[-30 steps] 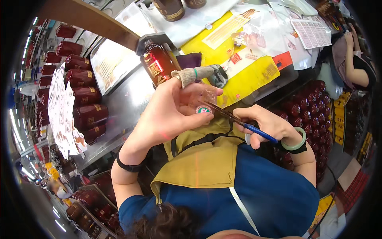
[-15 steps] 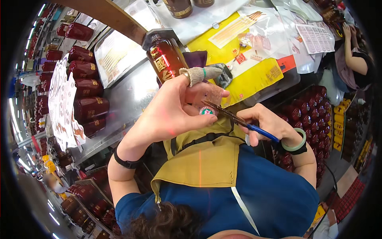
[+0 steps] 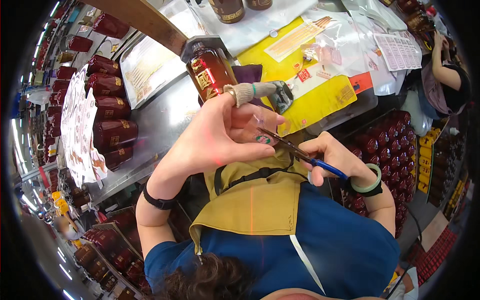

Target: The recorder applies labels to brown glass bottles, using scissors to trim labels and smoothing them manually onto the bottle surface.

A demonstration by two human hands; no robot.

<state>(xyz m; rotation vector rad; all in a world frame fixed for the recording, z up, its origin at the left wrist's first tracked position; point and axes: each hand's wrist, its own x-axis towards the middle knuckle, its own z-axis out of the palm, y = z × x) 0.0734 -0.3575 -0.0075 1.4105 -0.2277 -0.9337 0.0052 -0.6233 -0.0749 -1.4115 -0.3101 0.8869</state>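
Note:
My left hand point(image 3: 205, 135) pinches a thin clear film bearing a round green, white and pink sticker point(image 3: 263, 139) between the thumb and lower fingers. A knitted grey finger sleeve point(image 3: 250, 93) covers its raised index finger. In my right hand point(image 3: 330, 155) are slim tweezers point(image 3: 295, 148) with dark prongs and a blue rear end. Their tips reach the film just above the sticker. Beyond my left hand, a dark red glass bottle point(image 3: 210, 72) with gold lettering lies tilted, its neck in a dark angular holder point(image 3: 192, 46).
A yellow sheet point(image 3: 320, 110) with small labels and clear packets covers part of the metal table point(image 3: 155, 120). Several dark red bottles point(image 3: 112, 107) stand at the left, beside white printed sheets point(image 3: 80, 130). Racks of bottles point(image 3: 387, 145) are at my right. A co-worker's arm point(image 3: 441, 60) shows far right.
The clear film and sticker have tilted in my left fingers, so the sticker now looks flatter. The tweezers stay almost in place, their tips at the film.

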